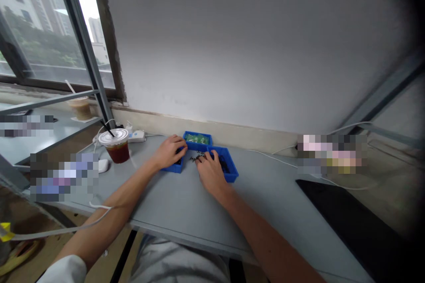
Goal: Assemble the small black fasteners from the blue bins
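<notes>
My left hand is over the left blue tray, its fingers curled down at the tray's inner side. The fingertips are partly hidden, and what they hold, if anything, I cannot make out. My right hand has its fingers apart, bent down over a few small dark pieces lying on the table between the trays. Its other side overlaps the right blue tray, which holds more dark pieces. Behind both hands a third blue tray contains green pieces that look wrapped in clear plastic.
A lidded cup of dark red drink stands left on the grey table, near a white power strip and a white mouse-like object. A black mat lies right. A white cable crosses my left forearm.
</notes>
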`<act>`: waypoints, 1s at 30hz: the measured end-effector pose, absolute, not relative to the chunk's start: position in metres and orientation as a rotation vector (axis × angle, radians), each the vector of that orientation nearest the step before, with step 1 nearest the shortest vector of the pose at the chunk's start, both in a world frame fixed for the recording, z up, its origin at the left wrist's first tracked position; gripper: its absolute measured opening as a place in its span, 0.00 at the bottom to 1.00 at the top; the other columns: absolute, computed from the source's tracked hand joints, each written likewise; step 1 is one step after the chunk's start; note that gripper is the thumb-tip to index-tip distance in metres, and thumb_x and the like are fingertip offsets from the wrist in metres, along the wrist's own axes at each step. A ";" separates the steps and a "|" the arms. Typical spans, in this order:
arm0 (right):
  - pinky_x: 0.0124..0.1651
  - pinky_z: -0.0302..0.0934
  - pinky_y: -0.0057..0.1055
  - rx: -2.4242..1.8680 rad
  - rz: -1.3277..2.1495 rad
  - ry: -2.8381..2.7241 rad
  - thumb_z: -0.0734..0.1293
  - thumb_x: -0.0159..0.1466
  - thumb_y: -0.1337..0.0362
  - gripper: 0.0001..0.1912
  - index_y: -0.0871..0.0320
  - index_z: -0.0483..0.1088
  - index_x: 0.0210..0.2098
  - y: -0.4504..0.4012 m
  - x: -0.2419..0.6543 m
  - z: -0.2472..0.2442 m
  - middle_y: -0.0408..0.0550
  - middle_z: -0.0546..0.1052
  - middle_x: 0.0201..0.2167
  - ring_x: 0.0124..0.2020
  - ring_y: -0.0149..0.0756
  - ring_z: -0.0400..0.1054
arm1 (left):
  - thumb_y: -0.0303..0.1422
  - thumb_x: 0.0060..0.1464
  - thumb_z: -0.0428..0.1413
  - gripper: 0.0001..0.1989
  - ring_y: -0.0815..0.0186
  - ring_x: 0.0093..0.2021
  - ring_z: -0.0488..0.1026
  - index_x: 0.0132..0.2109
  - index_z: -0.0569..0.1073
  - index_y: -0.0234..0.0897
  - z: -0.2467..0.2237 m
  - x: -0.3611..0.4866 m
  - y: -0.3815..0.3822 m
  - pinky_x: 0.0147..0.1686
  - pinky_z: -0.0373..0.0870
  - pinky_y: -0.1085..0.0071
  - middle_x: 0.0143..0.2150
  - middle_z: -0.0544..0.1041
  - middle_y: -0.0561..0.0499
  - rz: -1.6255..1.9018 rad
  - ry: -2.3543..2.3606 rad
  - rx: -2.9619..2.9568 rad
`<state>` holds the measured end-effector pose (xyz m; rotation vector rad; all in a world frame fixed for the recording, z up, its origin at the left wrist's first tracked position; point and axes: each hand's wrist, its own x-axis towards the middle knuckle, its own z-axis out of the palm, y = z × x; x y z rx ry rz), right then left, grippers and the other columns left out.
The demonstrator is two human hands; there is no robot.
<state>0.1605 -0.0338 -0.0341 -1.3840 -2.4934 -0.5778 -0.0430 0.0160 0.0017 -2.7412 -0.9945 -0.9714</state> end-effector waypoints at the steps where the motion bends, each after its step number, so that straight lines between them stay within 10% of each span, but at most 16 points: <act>1: 0.61 0.44 0.53 -1.396 -0.587 -2.499 0.63 0.62 0.75 0.13 0.60 0.77 0.41 -0.034 0.160 -0.034 0.58 0.79 0.40 0.50 0.51 0.65 | 0.33 0.66 0.48 0.11 0.60 0.46 0.70 0.41 0.75 0.37 0.002 -0.043 0.015 0.50 0.69 0.63 0.42 0.76 0.46 -0.982 -0.994 -2.739; 30: 0.52 0.52 0.43 -1.263 -0.355 -2.337 0.65 0.64 0.71 0.08 0.56 0.76 0.34 -0.021 0.169 -0.030 0.49 0.80 0.34 0.42 0.43 0.67 | 0.31 0.67 0.48 0.12 0.62 0.44 0.72 0.43 0.77 0.37 -0.004 -0.034 0.013 0.50 0.67 0.64 0.41 0.78 0.47 -0.875 -0.863 -2.848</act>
